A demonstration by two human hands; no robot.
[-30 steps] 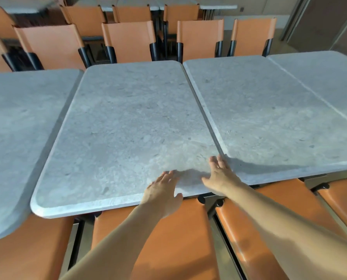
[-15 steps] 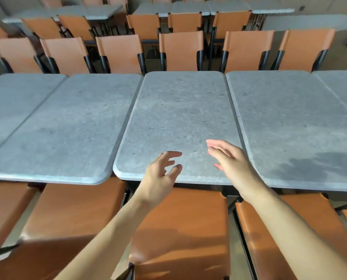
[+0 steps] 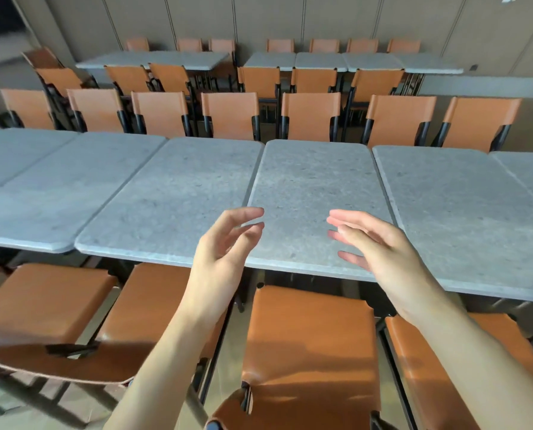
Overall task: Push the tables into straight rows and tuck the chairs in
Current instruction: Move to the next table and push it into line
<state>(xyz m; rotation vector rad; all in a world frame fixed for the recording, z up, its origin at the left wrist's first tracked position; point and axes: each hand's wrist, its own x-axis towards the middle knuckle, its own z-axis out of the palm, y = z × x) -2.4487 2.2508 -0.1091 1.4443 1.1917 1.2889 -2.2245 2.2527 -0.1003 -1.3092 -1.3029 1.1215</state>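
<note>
Seen from the head camera, a person is holding both bare hands in the air above the near edge of a row of grey stone-look tables. The left hand (image 3: 224, 249) is hanging loose with its fingers (image 3: 246, 212) curled and spread, gripping nothing; the right hand (image 3: 380, 243) is likewise unclenched, palm turned inward, fingers extended toward 9 o'clock, holding nothing. Neither hand is touching a tabletop. The centre table (image 3: 314, 187) is lying directly beyond the hands at 12 o'clock, its long axis running from 6 toward 12 o'clock, its short near edge facing the person. The table to its left (image 3: 178, 200) and the table to its right (image 3: 451, 206) are sitting just beside it, their long sides parallel, narrow seams showing between them, and the row itself is stretching from 9 to 3 o'clock. Orange chairs with black frames are standing at the far side (image 3: 311, 116), backs upright against the table edges. At 6 o'clock, a near chair (image 3: 311, 342) is sitting with its seat partly under the centre table. A further row of tables (image 3: 321, 61) is standing by the wall at 12 o'clock.
</note>
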